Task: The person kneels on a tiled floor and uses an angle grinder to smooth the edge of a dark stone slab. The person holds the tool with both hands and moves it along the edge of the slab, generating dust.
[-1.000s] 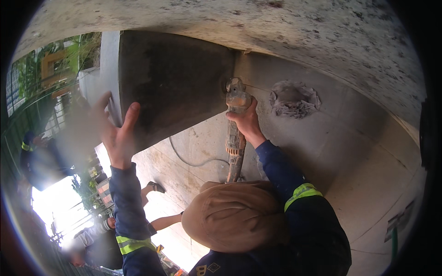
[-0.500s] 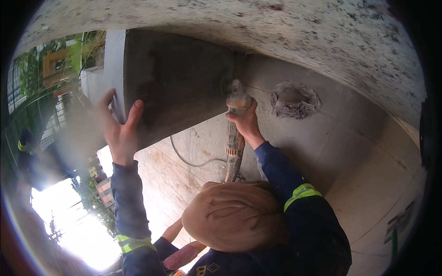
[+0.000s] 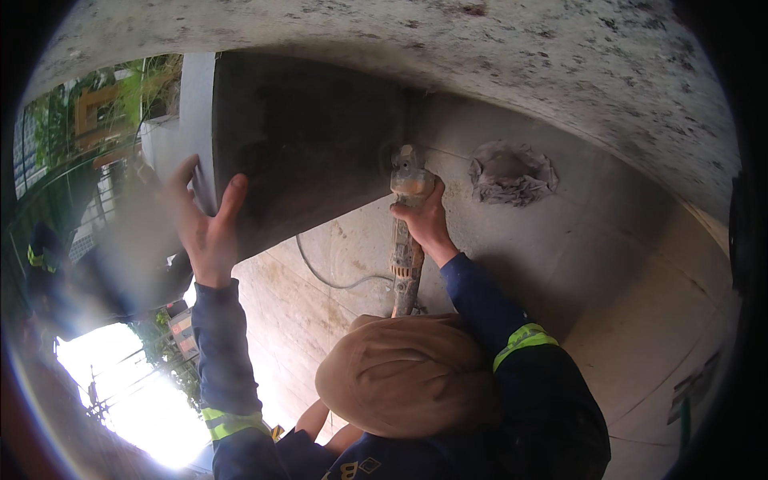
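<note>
My right hand (image 3: 428, 220) is closed round a long, dust-coated angle grinder (image 3: 404, 252), just below its head, which sits at the inner corner beside a dark grey panel (image 3: 308, 136). Its grey cord loops off to the left. My left hand (image 3: 208, 224) grips the pale edge (image 3: 196, 120) of that panel, thumb on the dark face and fingers round the edge. The grinder's disc is hard to make out against the dark surface.
A speckled stone surface (image 3: 560, 48) spans the top. Crumpled grey material (image 3: 512, 172) is on the wall at right; a green-handled trowel (image 3: 684, 404) stands lower right. A brown cloth cap or hood (image 3: 408, 376) is below. A co-worker (image 3: 48, 268) is at far left, partly blurred.
My left hand has shifted slightly up and left since a second ago. The grinder's head has dropped slightly. Other people's legs in the lower background have moved.
</note>
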Demonstrator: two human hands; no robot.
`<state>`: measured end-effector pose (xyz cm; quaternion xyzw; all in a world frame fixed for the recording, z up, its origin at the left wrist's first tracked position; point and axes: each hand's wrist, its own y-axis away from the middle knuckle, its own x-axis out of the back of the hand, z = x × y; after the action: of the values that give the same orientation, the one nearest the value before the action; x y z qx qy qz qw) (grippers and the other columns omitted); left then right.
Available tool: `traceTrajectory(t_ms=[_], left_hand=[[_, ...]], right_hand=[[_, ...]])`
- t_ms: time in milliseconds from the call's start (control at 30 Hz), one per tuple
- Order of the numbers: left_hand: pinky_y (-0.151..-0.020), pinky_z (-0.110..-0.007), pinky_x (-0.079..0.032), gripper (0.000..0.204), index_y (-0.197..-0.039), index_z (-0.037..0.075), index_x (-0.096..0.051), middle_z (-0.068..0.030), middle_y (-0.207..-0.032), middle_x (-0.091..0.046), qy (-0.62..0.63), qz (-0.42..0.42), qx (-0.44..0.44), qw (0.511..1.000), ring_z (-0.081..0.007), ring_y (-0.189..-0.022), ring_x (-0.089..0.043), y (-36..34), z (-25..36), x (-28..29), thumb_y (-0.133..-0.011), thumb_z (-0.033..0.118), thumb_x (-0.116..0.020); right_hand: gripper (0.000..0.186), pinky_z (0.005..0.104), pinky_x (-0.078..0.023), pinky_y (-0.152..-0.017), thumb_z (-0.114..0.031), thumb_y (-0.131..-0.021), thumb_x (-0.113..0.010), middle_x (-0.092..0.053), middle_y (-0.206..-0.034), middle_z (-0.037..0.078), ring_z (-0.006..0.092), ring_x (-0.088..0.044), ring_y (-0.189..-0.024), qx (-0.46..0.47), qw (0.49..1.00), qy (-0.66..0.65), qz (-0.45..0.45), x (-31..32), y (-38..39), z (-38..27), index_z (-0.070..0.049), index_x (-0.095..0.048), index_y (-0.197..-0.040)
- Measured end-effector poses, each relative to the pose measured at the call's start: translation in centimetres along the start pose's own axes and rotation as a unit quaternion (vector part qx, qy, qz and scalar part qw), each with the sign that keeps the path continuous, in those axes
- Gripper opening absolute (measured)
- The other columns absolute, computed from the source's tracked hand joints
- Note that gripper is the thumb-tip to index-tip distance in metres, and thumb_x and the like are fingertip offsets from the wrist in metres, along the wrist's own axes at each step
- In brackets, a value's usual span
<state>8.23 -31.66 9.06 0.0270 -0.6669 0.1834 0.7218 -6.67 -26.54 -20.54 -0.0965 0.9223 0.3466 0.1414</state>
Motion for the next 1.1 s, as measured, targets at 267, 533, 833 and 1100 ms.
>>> traceTrajectory(t_ms=[267,533,833,1100], left_hand=[[-0.106,-0.043,-0.034,0.069,-0.132,0.0,-0.049,-0.015,-0.13,-0.049,0.002,-0.002,0.006,1.0,-0.0281,-0.126,-0.046,-0.1,0.2,-0.2,-0.082,0.04,-0.075],[-0.106,-0.043,-0.034,0.069,-0.132,-0.001,-0.049,-0.0155,-0.13,-0.048,0.013,-0.003,-0.002,1.0,-0.0283,-0.125,-0.046,-0.2,0.4,-0.3,-0.082,0.04,-0.075],[-0.106,-0.043,-0.034,0.07,-0.132,-0.001,-0.048,-0.0163,-0.13,-0.048,-0.005,-0.002,0.003,1.0,-0.0284,-0.125,-0.046,0.0,0.2,-0.2,-0.083,0.042,-0.074],[-0.106,-0.041,-0.034,0.067,-0.129,-0.001,-0.049,-0.0166,-0.125,-0.051,0.007,0.001,-0.011,1.0,-0.0292,-0.119,-0.048,-0.3,0.4,-0.2,-0.082,0.035,-0.079]], right_hand=[[0.092,0.0429,-0.048,-0.095,-0.015,-0.072,-0.077,-0.056,-0.122,0.026,0.0368,-0.06,-0.11,0.002,1.0,-0.018,0.004,-0.2,0.2,-0.5,-0.001,-0.017,-0.14],[0.094,0.0414,-0.051,-0.091,-0.016,-0.071,-0.077,-0.057,-0.117,0.026,0.0356,-0.062,-0.105,-0.01,1.0,-0.012,0.008,0.9,-2.0,0.4,0.0,-0.017,-0.14],[0.093,0.0422,-0.05,-0.093,-0.015,-0.071,-0.076,-0.056,-0.12,0.026,0.0359,-0.062,-0.105,0.019,0.999,-0.017,-0.02,-0.3,1.1,1.0,-0.001,-0.016,-0.141],[0.09,0.0431,-0.049,-0.094,-0.017,-0.071,-0.077,-0.056,-0.12,0.025,0.0376,-0.061,-0.107,0.013,1.0,-0.009,0.017,-0.3,-1.3,-0.3,-0.002,-0.019,-0.138]])
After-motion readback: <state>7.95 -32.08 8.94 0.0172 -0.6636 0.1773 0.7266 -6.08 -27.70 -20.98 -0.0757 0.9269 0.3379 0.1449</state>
